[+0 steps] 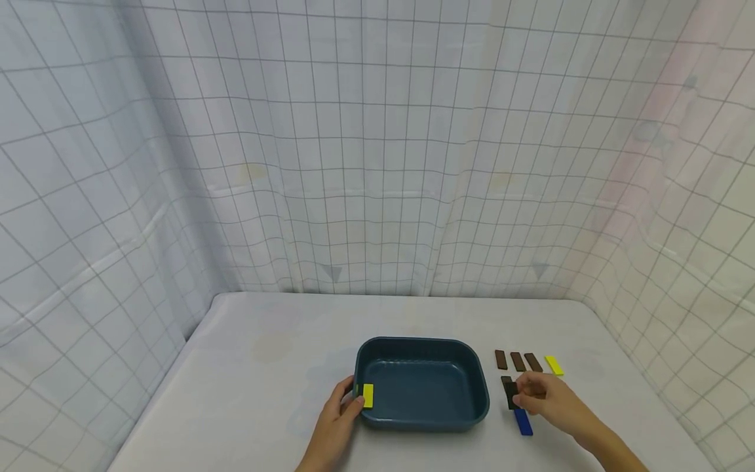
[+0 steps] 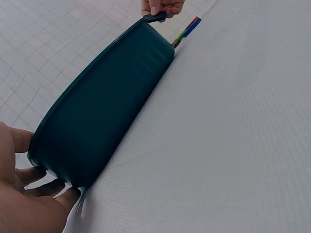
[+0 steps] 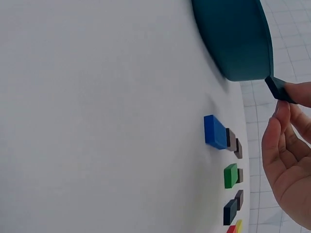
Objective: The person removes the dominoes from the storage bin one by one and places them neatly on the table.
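A dark teal rectangular basin (image 1: 421, 423) stands on the white table. My left hand (image 1: 331, 423) grips its left side, thumb at the rim and fingers along the outer wall, as the left wrist view also shows. Inside the basin, near that thumb, is a yellow block (image 1: 368, 396). To the right of the basin, my right hand (image 1: 545, 400) pinches a flat black block (image 3: 278, 90) between thumb and fingertips, raised above the table. Below it lies a blue block (image 3: 215, 132), with a green block (image 3: 231, 175) and another dark block (image 3: 230, 212) beyond; my hand partly hides this row in the head view.
Behind the right hand lie several brown blocks (image 1: 518, 362) and a yellow block (image 1: 554, 365) in a row. A red block (image 3: 231, 229) shows at the bottom of the right wrist view. White gridded curtains (image 1: 383, 164) enclose the table's back and sides.
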### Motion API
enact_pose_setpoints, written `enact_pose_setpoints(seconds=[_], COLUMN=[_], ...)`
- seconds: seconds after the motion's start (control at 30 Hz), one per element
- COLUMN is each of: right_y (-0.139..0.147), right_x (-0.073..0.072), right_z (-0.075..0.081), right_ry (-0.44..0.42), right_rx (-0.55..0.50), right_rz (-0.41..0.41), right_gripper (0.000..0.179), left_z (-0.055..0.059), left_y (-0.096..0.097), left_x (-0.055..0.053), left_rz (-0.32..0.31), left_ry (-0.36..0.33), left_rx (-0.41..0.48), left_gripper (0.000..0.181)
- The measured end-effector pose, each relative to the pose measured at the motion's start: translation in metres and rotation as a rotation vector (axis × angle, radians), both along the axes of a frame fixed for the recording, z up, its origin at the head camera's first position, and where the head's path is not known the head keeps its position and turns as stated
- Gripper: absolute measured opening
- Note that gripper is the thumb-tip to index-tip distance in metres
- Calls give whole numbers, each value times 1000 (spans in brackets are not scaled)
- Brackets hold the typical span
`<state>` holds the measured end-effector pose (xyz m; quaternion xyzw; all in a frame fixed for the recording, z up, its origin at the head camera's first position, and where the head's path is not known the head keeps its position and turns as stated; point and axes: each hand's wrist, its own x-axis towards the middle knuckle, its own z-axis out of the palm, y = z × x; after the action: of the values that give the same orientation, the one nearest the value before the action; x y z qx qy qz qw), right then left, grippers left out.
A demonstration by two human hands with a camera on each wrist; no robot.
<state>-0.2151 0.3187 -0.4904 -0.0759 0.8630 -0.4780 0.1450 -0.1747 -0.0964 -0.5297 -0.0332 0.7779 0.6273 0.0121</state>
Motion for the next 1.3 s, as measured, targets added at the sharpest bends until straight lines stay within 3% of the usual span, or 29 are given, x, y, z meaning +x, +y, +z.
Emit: enact_pose_setpoints(seconds=[0.13,0.53,0.87,1.3], right_y=[13,38,38,34], right_x=[3,7,7,9], right_z=[-6,-26,-32,-30], right_ry=[-33,-121,-99,33], right_rx=[42,193,281,419], right_rz=[-9,-144,-167,-131], right_gripper=[21,27,22,23], left_z=[0,2,3,2], left_y=[1,0,0,2], left_x=[0,2,0,0], left_rz=[-2,9,6,13], left_ry=[-3,-3,-21,-43], left_rx=[7,17,25,36], left_gripper=[55,54,56,56])
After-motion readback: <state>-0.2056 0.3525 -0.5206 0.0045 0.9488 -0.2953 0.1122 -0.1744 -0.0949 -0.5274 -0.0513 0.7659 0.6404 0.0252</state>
